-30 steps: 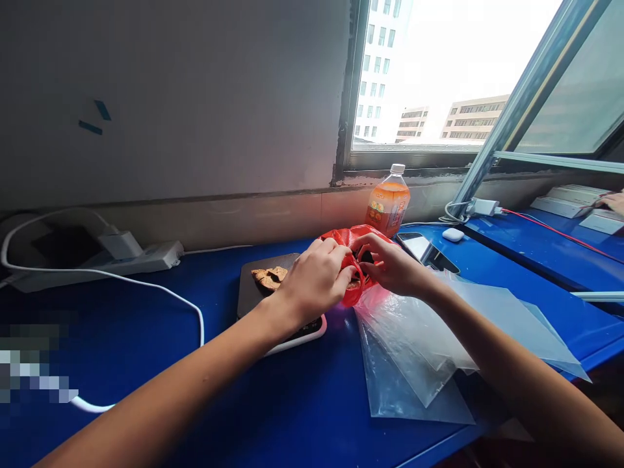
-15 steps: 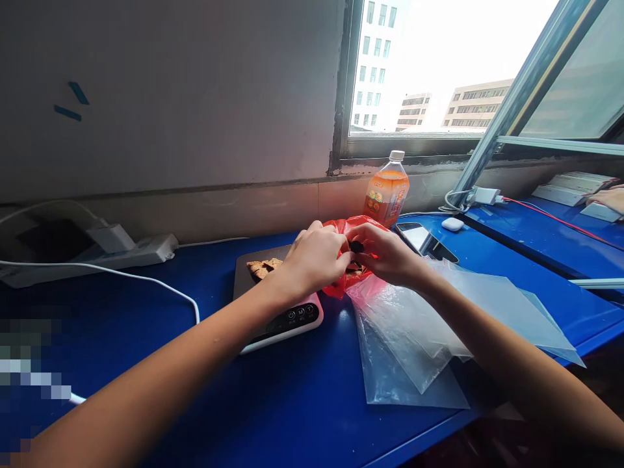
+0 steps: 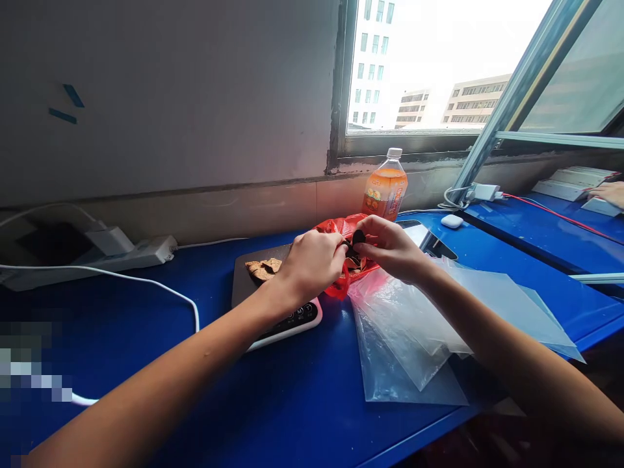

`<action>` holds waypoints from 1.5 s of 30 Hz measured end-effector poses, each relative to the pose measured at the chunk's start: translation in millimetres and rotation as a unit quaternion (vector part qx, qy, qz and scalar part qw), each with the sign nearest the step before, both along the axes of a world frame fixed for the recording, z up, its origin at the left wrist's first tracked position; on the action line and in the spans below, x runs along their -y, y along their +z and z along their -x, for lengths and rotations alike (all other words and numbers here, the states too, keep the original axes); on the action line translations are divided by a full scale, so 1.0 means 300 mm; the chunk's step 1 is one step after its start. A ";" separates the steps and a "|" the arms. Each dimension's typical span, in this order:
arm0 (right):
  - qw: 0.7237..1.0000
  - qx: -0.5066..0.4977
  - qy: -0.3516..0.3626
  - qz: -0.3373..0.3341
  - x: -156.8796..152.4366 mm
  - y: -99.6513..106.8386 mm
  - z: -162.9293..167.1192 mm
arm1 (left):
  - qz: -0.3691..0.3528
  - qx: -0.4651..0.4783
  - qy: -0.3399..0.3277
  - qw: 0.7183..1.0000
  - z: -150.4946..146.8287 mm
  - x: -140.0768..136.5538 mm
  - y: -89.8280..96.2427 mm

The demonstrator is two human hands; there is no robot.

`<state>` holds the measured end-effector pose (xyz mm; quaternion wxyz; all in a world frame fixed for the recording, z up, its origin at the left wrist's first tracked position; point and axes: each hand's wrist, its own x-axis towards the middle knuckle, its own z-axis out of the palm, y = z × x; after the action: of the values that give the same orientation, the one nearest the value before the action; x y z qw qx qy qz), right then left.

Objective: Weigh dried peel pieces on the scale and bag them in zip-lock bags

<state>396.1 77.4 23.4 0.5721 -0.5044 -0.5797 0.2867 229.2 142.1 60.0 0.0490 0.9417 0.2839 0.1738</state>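
My right hand pinches a dark piece of dried peel between thumb and fingers, just above the mouth of a red plastic bag. More dark and brown pieces show inside the bag. My left hand is closed at the bag's left side, its fingertips at another dark piece that it seems to grip; the fingers partly hide it. Left of the bag stands a flat kitchen scale, partly behind my left wrist. On its plate lies a tan, curled piece of dried peel.
Clear plastic bags lie fanned out at right. Behind the red bag stand an orange drink bottle and a phone, beside a white earbud case. A power strip and cable lie left. Another person's hand shows far right.
My hands have drawn slightly apart. The dark piece in my right hand now shows clearly, and more of the bag's contents are visible. The view has shifted a little.
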 end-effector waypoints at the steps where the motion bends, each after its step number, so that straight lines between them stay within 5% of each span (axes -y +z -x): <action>1: 1.000 -0.001 0.004 -0.001 0.000 0.000 0.001 | 0.006 0.008 0.000 1.000 0.002 -0.001 -0.002; 11: 0.998 -0.004 0.058 0.037 0.001 0.001 -0.002 | 0.106 0.077 -0.054 0.990 0.016 -0.039 -0.017; 26: 0.999 -0.006 0.027 0.044 -0.001 -0.005 0.025 | 0.230 0.156 -0.075 0.958 0.018 -0.062 -0.048; 31: 0.996 0.074 0.000 0.050 0.000 0.002 0.030 | 0.233 0.183 -0.050 0.954 0.031 -0.054 -0.039; 45: 0.995 -0.072 0.024 0.060 -0.003 -0.010 0.041 | 0.482 0.215 -0.127 0.840 0.029 -0.089 -0.060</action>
<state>383.7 78.4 20.3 0.5740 -0.5014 -0.5308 0.3705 220.5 168.7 41.9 0.5783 0.7659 0.1924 0.2049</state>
